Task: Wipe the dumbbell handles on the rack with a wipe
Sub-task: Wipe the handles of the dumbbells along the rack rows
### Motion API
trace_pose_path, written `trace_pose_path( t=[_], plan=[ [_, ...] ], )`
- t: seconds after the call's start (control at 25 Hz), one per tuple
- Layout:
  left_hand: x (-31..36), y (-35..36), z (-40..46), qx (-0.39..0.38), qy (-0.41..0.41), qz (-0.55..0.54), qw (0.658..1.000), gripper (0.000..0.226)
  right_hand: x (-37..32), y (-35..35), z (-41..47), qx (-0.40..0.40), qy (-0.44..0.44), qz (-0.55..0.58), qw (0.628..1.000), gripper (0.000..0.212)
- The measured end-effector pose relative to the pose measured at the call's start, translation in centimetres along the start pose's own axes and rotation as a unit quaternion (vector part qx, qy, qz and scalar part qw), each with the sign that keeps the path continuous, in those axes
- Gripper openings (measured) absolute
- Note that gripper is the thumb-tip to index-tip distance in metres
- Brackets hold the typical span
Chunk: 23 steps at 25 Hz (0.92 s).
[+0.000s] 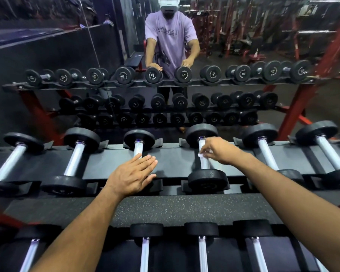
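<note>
Pinched between the thumb and fingers of the right hand, a small white wipe is pressed against the chrome handle of a dumbbell lying in its cradle on the top tier of the rack. Only a crumpled edge of the wipe is seen below the fingers, so how far it wraps round the bar cannot be told. Contact is made near the middle of the handle, between the far head and the near head, which suggests that a stroke along the bar is in hand rather than finished. The left hand is laid flat with fingers straight and together over the near end of the neighbouring dumbbell; nothing is gripped by it, and it is probably placed there as a brace while the body is leaned over the rack. The other dumbbells of this tier lie in their cradles to either side, apart from both hands, and a lower tier shows beneath the forearms. In the mirror behind the rack, the same posture is reflected. Whether the other handles have been wiped cannot be judged from their shine.
</note>
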State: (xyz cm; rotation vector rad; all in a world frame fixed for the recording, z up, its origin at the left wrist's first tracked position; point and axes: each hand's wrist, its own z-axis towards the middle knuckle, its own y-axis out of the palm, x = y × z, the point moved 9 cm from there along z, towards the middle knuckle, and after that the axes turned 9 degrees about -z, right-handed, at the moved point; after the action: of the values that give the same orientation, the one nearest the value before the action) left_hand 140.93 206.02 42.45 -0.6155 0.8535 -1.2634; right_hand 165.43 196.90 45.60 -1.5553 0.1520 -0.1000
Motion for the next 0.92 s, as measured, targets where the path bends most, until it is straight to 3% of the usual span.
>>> trace_pose_path(
  t=[0.12, 0.24, 0.44, 0.64, 0.8, 0.92],
  plan=[
    [0.0, 0.0, 0.0, -0.005, -0.002, 0.000, 1.000, 0.048, 1.0, -0.5, 1.4, 0.058, -0.001, -0.108, 0.992, 0.014],
    [0.2, 0.2, 0.2, -0.008, 0.000, -0.005, 1.000, 0.047, 0.8, -1.0, 1.7, 0.065, 0.007, -0.141, 0.988, 0.013],
    [0.0, -0.2, 0.0, 0.003, -0.011, -0.005, 1.000, 0.045, -1.1, -0.5, 0.5, -0.012, 0.004, -0.064, 0.998, 0.017],
    [0.1, -0.3, 0.2, 0.017, -0.021, -0.010, 1.000, 0.041, -1.2, 1.3, -3.3, -0.097, -0.009, 0.086, 0.992, 0.012],
    [0.3, -0.2, 0.3, 0.007, -0.020, -0.010, 1.000, 0.042, 1.5, 0.5, -3.9, 0.028, 0.093, 0.192, 0.977, 0.007],
    [0.4, -0.2, 0.5, -0.001, -0.019, -0.002, 1.000, 0.042, 5.2, 0.5, -3.7, 0.162, 0.240, 0.346, 0.893, 0.005]
  ],
)
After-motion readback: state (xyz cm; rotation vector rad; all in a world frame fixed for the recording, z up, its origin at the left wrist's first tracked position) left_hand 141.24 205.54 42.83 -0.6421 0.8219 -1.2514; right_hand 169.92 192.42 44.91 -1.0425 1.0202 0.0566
